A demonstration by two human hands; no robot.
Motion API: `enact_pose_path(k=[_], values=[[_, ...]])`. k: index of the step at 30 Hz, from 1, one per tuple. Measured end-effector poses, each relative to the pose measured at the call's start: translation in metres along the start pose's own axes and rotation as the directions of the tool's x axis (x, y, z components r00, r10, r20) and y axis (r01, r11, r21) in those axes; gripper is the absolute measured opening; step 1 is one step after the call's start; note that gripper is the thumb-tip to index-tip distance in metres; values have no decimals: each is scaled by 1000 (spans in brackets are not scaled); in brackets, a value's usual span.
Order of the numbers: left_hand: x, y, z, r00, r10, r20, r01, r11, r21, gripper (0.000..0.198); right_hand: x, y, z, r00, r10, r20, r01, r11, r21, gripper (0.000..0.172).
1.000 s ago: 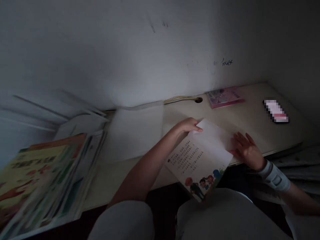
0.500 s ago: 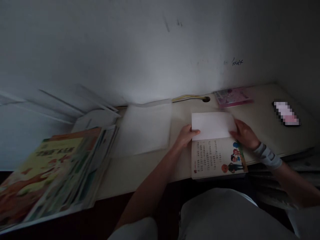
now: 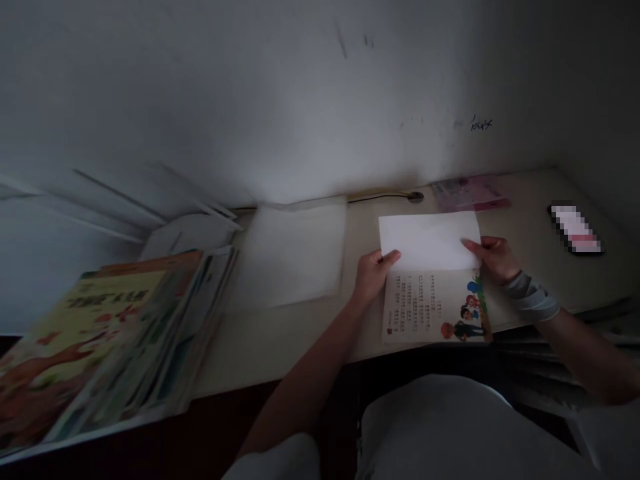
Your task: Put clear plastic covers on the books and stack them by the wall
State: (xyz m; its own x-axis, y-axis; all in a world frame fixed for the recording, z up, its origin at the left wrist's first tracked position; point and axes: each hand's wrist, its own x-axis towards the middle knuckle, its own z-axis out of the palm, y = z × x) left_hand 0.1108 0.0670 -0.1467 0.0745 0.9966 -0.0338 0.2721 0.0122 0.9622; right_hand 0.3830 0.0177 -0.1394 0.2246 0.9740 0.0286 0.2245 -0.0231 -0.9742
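Note:
A blank white sheet of paper [image 3: 425,237] is stretched between my two hands over the upper part of a picture book [image 3: 415,310]. Below the sheet's lower edge show printed text and cartoon figures. My left hand [image 3: 374,273] is closed on the sheet's left edge, its thumb on top. At the right edge, my right hand [image 3: 494,259] pinches the paper between thumb and fingers; a pale wrap circles that wrist. The book lies at the front edge of the desk [image 3: 290,340]. Whether the sheet touches it, I cannot tell.
A tall stack of books [image 3: 115,333] stands at the left. Beside it lies a translucent sheet [image 3: 295,257]. Toward the back are a pink booklet [image 3: 473,192], a cable hole [image 3: 415,197] and a cable along the wall. A phone [image 3: 576,228] rests at the right.
The white sheet has tilted slightly and moved up a little with both hands. My right hand has turned into a clearer pinch on its right edge. The view has shifted slightly.

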Motion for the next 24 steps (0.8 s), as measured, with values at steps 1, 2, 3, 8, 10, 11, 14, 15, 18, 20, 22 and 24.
enact_pose_path(k=[1, 2, 3, 8, 10, 11, 14, 15, 18, 20, 22, 24], values=[[0, -1, 1, 999, 2, -39, 0, 999, 47, 42, 0, -2, 1, 999, 6, -42, -8, 999, -37, 45], [-1, -2, 1, 998, 5, -69, 0, 997, 72, 47, 0, -3, 1, 997, 18, -74, -23, 998, -55, 47], [-1, -3, 1, 997, 11, -79, -5, 997, 73, 48, 0, -3, 1, 996, 29, -82, -34, 998, -59, 49], [-1, -1, -5, 992, 36, 119, -13, 983, -183, 32, 1, 3, -4, 999, 41, 1, -41, 995, 93, 42], [-1, 0, -7, 988, 5, 153, 30, 974, -226, 32, 2, 5, -5, 999, 45, -8, -44, 988, 146, 41], [-2, 0, -7, 988, -15, 153, 52, 970, -238, 32, 2, 6, -5, 999, 43, -5, -42, 988, 149, 41], [-5, 0, -4, 988, -72, 138, 115, 935, -335, 34, 5, 4, 0, 1000, 6, 7, -6, 993, 116, 44], [-6, -1, -3, 987, -90, 130, 133, 917, -377, 35, 6, 3, 2, 1000, -12, 4, 11, 996, 94, 46], [-11, -3, 4, 988, -138, 69, 154, 873, -464, 36, 7, -1, 9, 997, -71, -35, 71, 998, 0, 52], [-15, -4, 9, 987, -159, 23, 150, 860, -488, 36, 7, -2, 12, 992, -101, -76, 96, 994, -57, 54], [-17, -5, 13, 986, -167, -10, 137, 843, -521, 37, 5, -3, 13, 991, -109, -79, 104, 993, -61, 53], [-19, -5, 17, 984, -172, -47, 118, 824, -555, 38, 2, -2, 12, 997, -79, -12, 79, 997, -15, 50]])
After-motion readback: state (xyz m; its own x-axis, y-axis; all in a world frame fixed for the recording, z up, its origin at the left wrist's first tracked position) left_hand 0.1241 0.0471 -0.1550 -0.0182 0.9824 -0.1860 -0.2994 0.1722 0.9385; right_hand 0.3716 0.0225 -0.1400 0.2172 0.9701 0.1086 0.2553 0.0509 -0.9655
